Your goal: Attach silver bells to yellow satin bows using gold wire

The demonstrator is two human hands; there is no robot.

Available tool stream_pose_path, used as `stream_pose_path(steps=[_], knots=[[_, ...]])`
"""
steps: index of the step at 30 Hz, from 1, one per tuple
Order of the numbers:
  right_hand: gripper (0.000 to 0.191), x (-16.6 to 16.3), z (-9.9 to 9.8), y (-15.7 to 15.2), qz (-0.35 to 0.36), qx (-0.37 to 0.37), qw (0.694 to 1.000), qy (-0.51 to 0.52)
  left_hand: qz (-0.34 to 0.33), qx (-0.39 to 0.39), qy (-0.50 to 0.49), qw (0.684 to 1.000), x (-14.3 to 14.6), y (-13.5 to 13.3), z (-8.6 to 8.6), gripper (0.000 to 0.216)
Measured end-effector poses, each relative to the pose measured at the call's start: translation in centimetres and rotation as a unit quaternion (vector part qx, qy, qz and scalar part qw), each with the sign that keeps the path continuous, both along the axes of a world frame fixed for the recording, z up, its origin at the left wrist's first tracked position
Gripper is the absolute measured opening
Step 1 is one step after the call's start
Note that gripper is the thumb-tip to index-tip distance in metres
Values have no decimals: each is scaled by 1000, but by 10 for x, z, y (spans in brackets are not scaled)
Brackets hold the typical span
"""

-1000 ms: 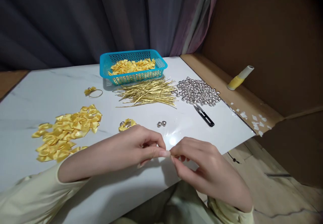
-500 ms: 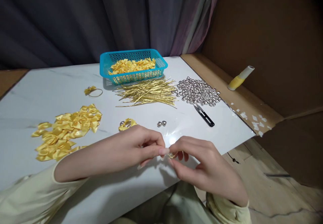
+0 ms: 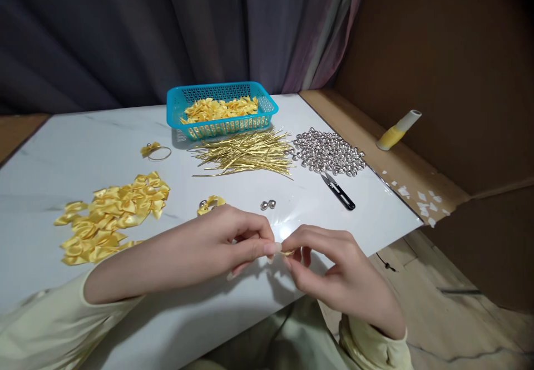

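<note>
A dark curtain (image 3: 146,30) spans the top of the frame, above a white marbled counter (image 3: 104,153). Toward upper center stands a blue plastic basket (image 3: 170,108) of yellow satin bits. Below center, the left hand (image 3: 246,239) and the right hand (image 3: 329,264) meet. A heap of gold twist ties (image 3: 246,156) lies just below the basket; yellow satin bows (image 3: 114,208) spread at center left, silver beads (image 3: 327,152) right of center, with black thread snips (image 3: 340,193) just under them. Smaller are a bow on a gold ring (image 3: 149,149), a ribbon piece (image 3: 217,199) beyond the left wrist, and two loose silver beads (image 3: 272,204).

Smallest is a yellow-gold piece (image 3: 287,253), near the lower middle, between both hands' fingertips. The right fingers are almost together, pinching it; the left fingers are pressed closed, seemingly on its other end, though partly hidden. The step looks like shaping or twisting it; the next move calls for a firm pinch on both sides.
</note>
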State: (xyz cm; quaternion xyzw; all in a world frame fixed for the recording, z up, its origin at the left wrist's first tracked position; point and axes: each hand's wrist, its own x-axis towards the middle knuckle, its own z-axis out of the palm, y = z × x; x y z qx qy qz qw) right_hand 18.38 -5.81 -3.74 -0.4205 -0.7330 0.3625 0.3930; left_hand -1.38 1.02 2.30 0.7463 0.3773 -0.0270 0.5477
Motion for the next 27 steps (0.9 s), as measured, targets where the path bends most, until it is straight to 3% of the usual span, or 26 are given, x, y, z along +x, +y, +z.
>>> stream_pose_path(steps=[5, 27], knots=[[10, 0, 1, -1, 2, -31, 999, 24, -4, -9, 1, 1000, 0, -1, -1, 21], [15, 2, -3, -2, 0, -4, 1000, 22, 3, 22, -7, 1000, -2, 0, 2, 20]])
